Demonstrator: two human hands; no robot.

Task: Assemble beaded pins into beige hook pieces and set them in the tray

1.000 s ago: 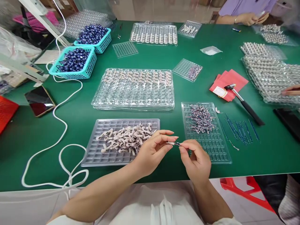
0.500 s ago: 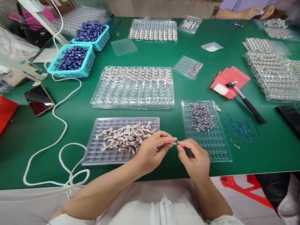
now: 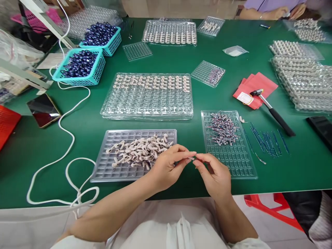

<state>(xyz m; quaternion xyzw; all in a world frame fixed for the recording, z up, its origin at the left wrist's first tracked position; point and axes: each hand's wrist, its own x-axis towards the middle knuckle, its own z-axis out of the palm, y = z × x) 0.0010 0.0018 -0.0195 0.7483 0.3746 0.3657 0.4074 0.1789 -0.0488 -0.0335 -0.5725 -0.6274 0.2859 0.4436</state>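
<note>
Between the thumb and fingers of my left hand (image 3: 168, 167) is a small pale earbud housing (image 3: 191, 158), mostly covered by the fingertips. My right hand (image 3: 215, 176) pinches at the housing's right end; whatever tiny part it grips there is hidden. Both sets of fingertips meet just right of the grey tray (image 3: 101, 171), which bears a heap of similar earbud housings (image 3: 141, 150). To the right, a clear tray (image 3: 241, 167) carries a pile of small wired components (image 3: 223, 129), and my right hand overlaps its lower left edge.
Beyond the hands lies a clear blister tray (image 3: 145, 107) partly filled with earbud pieces. A hammer (image 3: 278, 119) rests on red envelopes (image 3: 267, 84). Blue baskets (image 3: 100, 65), a phone (image 3: 43, 110) and a white cable (image 3: 62, 128) are at left. Another person's hands (image 3: 287, 13) work across the table.
My right hand has moved slightly left, closer to my left fingertips. The small metallic bit that showed between the hands is now covered. My left hand stays nearly still.
</note>
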